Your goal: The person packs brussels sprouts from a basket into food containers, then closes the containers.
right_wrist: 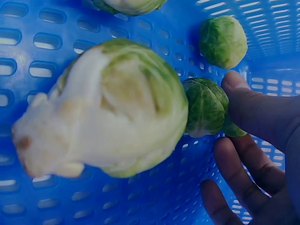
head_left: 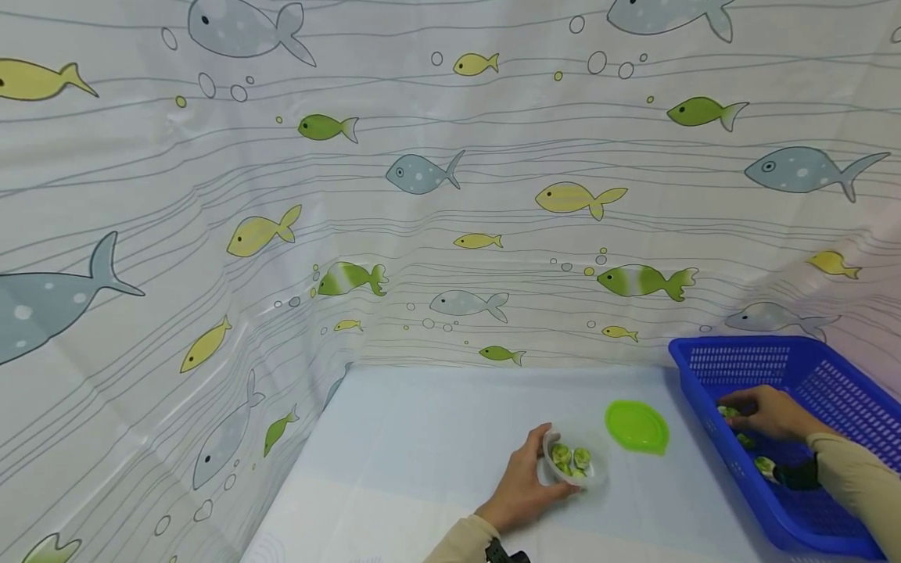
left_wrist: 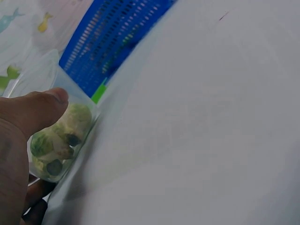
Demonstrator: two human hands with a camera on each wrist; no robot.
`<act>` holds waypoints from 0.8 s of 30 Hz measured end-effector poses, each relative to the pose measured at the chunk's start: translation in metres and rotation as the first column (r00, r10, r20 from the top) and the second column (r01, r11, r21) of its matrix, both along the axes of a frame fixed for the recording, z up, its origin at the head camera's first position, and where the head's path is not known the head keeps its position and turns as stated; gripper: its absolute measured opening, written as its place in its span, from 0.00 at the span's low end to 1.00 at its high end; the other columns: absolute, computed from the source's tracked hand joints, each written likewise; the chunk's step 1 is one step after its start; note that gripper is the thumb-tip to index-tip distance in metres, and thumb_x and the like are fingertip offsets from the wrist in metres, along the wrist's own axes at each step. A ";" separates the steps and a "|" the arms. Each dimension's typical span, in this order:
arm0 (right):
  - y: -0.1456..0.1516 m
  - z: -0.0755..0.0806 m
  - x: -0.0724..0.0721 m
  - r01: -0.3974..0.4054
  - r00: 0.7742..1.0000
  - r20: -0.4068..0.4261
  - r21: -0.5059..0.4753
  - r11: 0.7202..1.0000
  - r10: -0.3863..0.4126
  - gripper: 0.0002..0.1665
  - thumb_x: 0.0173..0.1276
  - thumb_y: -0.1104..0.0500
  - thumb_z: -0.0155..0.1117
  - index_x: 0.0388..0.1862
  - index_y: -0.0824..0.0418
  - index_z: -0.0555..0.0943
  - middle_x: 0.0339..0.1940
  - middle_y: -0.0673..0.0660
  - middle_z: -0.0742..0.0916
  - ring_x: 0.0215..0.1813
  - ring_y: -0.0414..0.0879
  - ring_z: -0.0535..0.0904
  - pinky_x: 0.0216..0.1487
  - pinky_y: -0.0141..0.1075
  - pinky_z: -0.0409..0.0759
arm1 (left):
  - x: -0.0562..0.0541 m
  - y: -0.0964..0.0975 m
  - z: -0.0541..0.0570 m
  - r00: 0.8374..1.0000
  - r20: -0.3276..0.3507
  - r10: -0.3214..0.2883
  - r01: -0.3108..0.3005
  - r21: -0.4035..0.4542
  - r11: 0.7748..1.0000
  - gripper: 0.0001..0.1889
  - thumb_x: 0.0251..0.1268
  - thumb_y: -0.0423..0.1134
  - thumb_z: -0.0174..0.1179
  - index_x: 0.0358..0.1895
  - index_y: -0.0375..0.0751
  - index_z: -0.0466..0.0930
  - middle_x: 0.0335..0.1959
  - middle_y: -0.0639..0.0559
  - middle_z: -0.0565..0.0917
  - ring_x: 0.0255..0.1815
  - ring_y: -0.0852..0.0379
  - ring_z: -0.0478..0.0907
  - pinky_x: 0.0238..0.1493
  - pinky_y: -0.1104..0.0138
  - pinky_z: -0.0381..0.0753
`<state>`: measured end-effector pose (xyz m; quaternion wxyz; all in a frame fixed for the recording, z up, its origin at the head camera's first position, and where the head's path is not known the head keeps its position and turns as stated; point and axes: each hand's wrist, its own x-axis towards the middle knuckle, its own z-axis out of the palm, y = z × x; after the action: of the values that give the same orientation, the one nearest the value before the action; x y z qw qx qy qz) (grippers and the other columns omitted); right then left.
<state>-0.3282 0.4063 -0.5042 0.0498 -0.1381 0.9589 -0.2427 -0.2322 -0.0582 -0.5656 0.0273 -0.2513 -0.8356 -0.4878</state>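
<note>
My left hand [head_left: 524, 485] grips a small clear plastic tub [head_left: 598, 461] on the white table, thumb and fingers on opposite sides. Several green Brussels sprouts [left_wrist: 77, 117] lie inside. My right hand [head_left: 770, 414] is down in the blue basket [head_left: 739, 493], its thumb and fingers curled about a Brussels sprout [right_wrist: 204, 105]; where the fingertips meet it is partly hidden. A large pale-stemmed sprout [right_wrist: 136, 108] lies close to the right wrist camera, and another sprout [right_wrist: 222, 42] sits beyond the thumb.
A bright green lid [head_left: 637, 426] lies flat between the tub and the basket. The basket, with slotted walls, stands at the table's right side. Behind and to the left hangs a white fish-patterned sheet [head_left: 422, 211].
</note>
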 end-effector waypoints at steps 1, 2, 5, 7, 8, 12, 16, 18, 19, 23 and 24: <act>0.000 0.000 0.000 0.003 1.000 -0.004 0.006 1.000 -0.003 0.25 0.65 0.61 0.76 0.55 0.76 0.85 0.48 0.74 0.89 0.47 0.66 0.88 0.47 0.61 0.87 | 0.000 0.000 0.000 1.000 -0.002 -0.001 0.001 -0.002 1.000 0.50 0.60 0.47 0.79 0.80 0.39 0.59 0.72 0.44 0.80 0.71 0.58 0.77 0.75 0.62 0.75; 0.001 0.001 0.000 0.006 1.000 -0.009 0.010 1.000 -0.006 0.25 0.65 0.60 0.77 0.55 0.76 0.85 0.48 0.73 0.90 0.47 0.66 0.87 0.47 0.61 0.87 | 0.000 0.000 0.000 1.000 -0.002 -0.001 0.001 -0.002 1.000 0.50 0.60 0.46 0.79 0.80 0.39 0.59 0.72 0.44 0.80 0.71 0.58 0.77 0.75 0.62 0.75; 0.003 0.001 0.001 0.022 0.999 -0.027 0.015 1.000 -0.022 0.26 0.63 0.57 0.80 0.53 0.75 0.86 0.45 0.70 0.90 0.46 0.64 0.87 0.46 0.61 0.86 | 0.000 -0.001 0.001 1.000 0.004 0.004 -0.004 -0.005 1.000 0.50 0.60 0.47 0.79 0.80 0.39 0.59 0.73 0.45 0.79 0.72 0.57 0.77 0.75 0.62 0.75; 0.005 0.002 0.001 0.032 0.999 -0.041 0.014 0.999 -0.031 0.27 0.61 0.55 0.81 0.51 0.74 0.86 0.43 0.67 0.91 0.45 0.62 0.87 0.45 0.60 0.86 | 0.000 -0.001 0.001 1.000 0.010 0.008 -0.008 -0.007 1.000 0.50 0.60 0.47 0.79 0.81 0.40 0.59 0.73 0.45 0.79 0.72 0.57 0.77 0.75 0.62 0.74; 0.005 0.002 0.002 0.039 0.998 -0.046 0.015 0.999 -0.038 0.27 0.61 0.55 0.82 0.51 0.73 0.86 0.43 0.66 0.91 0.44 0.61 0.87 0.45 0.60 0.86 | 0.000 -0.001 0.001 1.000 0.013 0.008 -0.008 -0.006 1.000 0.50 0.60 0.48 0.79 0.81 0.40 0.59 0.73 0.46 0.79 0.72 0.57 0.76 0.75 0.61 0.74; 0.008 0.002 0.003 0.051 0.997 -0.057 0.017 0.999 -0.050 0.29 0.60 0.51 0.82 0.50 0.72 0.87 0.42 0.66 0.91 0.43 0.61 0.87 0.44 0.60 0.86 | -0.001 -0.001 0.001 1.000 0.007 0.006 -0.005 -0.008 1.000 0.50 0.60 0.48 0.79 0.81 0.40 0.59 0.73 0.45 0.79 0.72 0.57 0.77 0.75 0.62 0.75; 0.010 0.003 0.003 0.072 0.996 -0.059 0.023 0.997 -0.071 0.31 0.59 0.48 0.83 0.50 0.72 0.87 0.42 0.66 0.91 0.43 0.62 0.87 0.43 0.60 0.86 | -0.001 -0.001 -0.001 1.000 -0.011 0.001 -0.001 -0.007 1.000 0.50 0.60 0.47 0.79 0.80 0.39 0.59 0.73 0.44 0.79 0.72 0.56 0.77 0.74 0.62 0.76; 0.011 0.003 0.003 0.080 0.995 -0.058 0.026 0.996 -0.078 0.32 0.59 0.47 0.83 0.49 0.73 0.87 0.42 0.67 0.91 0.43 0.63 0.87 0.43 0.60 0.86 | -0.001 -0.001 -0.001 1.000 -0.017 -0.004 0.004 -0.005 1.000 0.50 0.61 0.47 0.79 0.80 0.38 0.59 0.73 0.43 0.79 0.72 0.55 0.77 0.74 0.61 0.76; 0.011 0.003 0.003 0.083 0.995 -0.060 0.026 0.996 -0.081 0.32 0.59 0.47 0.83 0.49 0.73 0.88 0.41 0.67 0.91 0.42 0.63 0.87 0.43 0.60 0.86 | -0.001 -0.001 -0.001 1.000 -0.016 -0.005 0.005 -0.005 1.000 0.50 0.61 0.47 0.79 0.80 0.38 0.59 0.73 0.43 0.79 0.72 0.55 0.77 0.74 0.61 0.75; 0.010 0.004 0.003 0.098 0.994 -0.056 0.027 0.995 -0.096 0.34 0.58 0.44 0.84 0.48 0.72 0.89 0.41 0.66 0.92 0.42 0.62 0.88 0.42 0.59 0.86 | 0.000 -0.002 -0.001 1.000 -0.012 -0.009 0.008 -0.003 1.000 0.50 0.61 0.47 0.79 0.80 0.38 0.59 0.73 0.43 0.79 0.72 0.55 0.77 0.75 0.61 0.75; 0.010 0.004 0.004 0.103 0.993 -0.053 0.028 0.994 -0.101 0.34 0.58 0.43 0.84 0.48 0.72 0.89 0.41 0.66 0.92 0.42 0.62 0.88 0.43 0.60 0.86 | 0.000 -0.002 -0.001 1.000 -0.005 -0.007 0.007 -0.002 1.000 0.50 0.60 0.47 0.79 0.80 0.39 0.59 0.73 0.44 0.79 0.72 0.56 0.77 0.75 0.62 0.75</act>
<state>-0.3244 0.4161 -0.5000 0.0147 -0.0943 0.9693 -0.2267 -0.2323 -0.0604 -0.5668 0.0274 -0.2556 -0.8350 -0.4865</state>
